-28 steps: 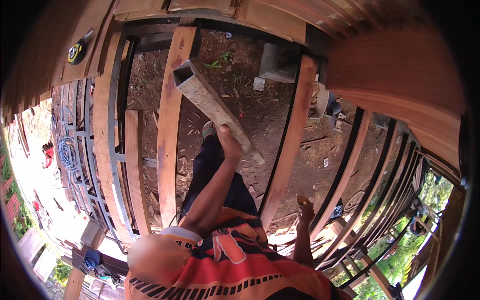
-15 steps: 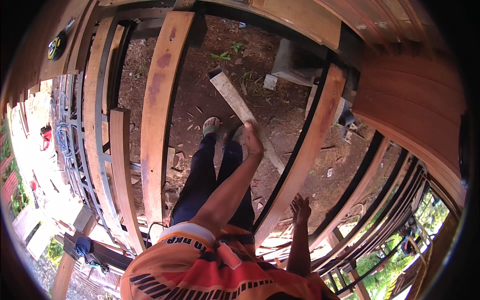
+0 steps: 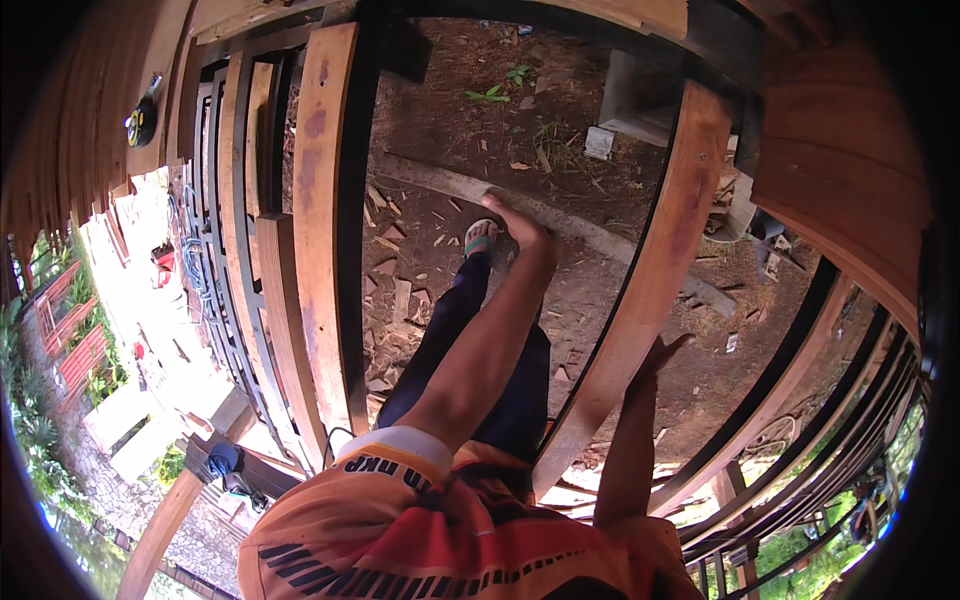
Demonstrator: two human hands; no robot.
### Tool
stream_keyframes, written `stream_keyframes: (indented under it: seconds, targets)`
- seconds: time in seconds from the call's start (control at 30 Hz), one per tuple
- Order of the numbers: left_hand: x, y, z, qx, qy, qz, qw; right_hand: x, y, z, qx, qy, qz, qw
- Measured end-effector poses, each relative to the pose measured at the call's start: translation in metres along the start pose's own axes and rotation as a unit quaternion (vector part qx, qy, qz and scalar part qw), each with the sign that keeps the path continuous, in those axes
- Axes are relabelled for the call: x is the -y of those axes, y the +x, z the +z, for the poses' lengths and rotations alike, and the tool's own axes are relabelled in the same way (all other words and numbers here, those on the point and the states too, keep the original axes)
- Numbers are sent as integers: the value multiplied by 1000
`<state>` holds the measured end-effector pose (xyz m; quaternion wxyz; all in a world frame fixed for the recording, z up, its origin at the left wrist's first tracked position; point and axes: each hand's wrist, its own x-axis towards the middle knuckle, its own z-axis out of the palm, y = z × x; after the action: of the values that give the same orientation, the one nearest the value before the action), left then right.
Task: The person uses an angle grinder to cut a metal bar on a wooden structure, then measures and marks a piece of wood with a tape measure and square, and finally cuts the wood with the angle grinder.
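Note:
My left hand (image 3: 522,225) is outstretched over a long pale rectangular bar (image 3: 430,177), its fingers extended and not wrapped round it; whether they touch is unclear. The bar lies crosswise low over the dirt ground and passes beneath a wooden beam (image 3: 652,255) to my right. My right hand (image 3: 655,358), partly in shadow beside that beam, has its fingers apart and holds nothing visible. Below my left arm are my dark-trousered legs and a sandaled foot (image 3: 480,236).
Timber beams (image 3: 325,220) on dark metal members surround me. A tape measure (image 3: 140,122) rests on boards at upper left, a concrete block (image 3: 632,95) stands beyond the bar, wood panels (image 3: 830,190) curve along the right, and scraps (image 3: 402,300) litter the dirt.
The bar, earlier gripped diagonally in my left hand, has dropped lower and swung flatter across the view. My left hand has moved right and opened; my right hand has shifted up and right.

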<state>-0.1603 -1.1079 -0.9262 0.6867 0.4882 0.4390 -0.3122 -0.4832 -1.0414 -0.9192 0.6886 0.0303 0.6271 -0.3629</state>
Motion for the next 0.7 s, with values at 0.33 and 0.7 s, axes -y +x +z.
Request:
stream_keyframes:
  seconds: [0.33, 0.7]
  targets:
    - [14, -3, 34, 81, -60, -41, 994, 70, 75, 106, 48, -42, -136, 989]
    - [-9, -25, 80, 200, -10, -60, 978, 83, 72, 139, -4, -180, -243, 953]
